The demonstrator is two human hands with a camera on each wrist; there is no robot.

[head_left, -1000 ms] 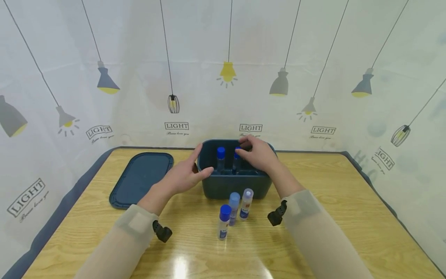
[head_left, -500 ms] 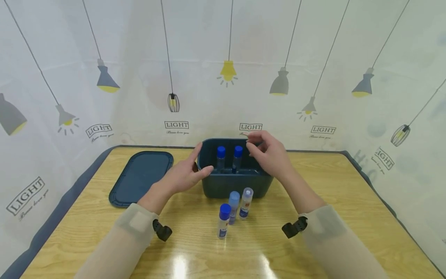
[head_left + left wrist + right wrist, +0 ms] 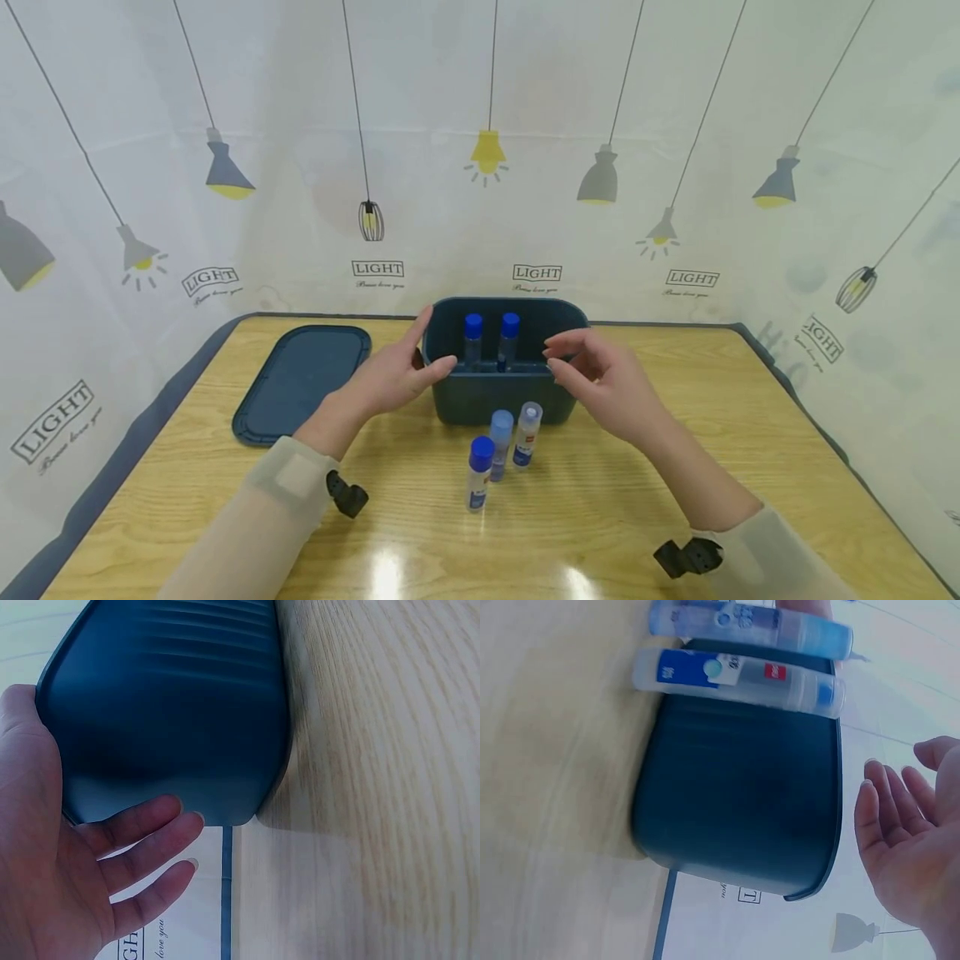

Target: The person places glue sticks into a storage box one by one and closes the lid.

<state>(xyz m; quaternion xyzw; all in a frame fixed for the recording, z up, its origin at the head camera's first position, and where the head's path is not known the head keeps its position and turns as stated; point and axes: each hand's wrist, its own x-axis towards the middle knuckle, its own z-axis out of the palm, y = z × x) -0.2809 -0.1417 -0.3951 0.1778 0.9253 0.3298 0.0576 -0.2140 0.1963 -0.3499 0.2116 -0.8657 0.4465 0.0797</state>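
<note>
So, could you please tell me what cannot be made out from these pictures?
Head: bottoms of two tubes inside the bin, hidden by its front wall.
Head: small print on the front tube, too small.
Left wrist: bin's interior, hidden by its outer wall.
Right wrist: part of right hand, cut off by right edge.

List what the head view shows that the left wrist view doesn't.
Only the head view: the right grip, dark blue lid, two blue-capped bottles in the bin, three bottles in front.
Only the left wrist view: ridges on the bin's outer wall.
Both: the bin, left grip, wood-grain table, printed backdrop.
</note>
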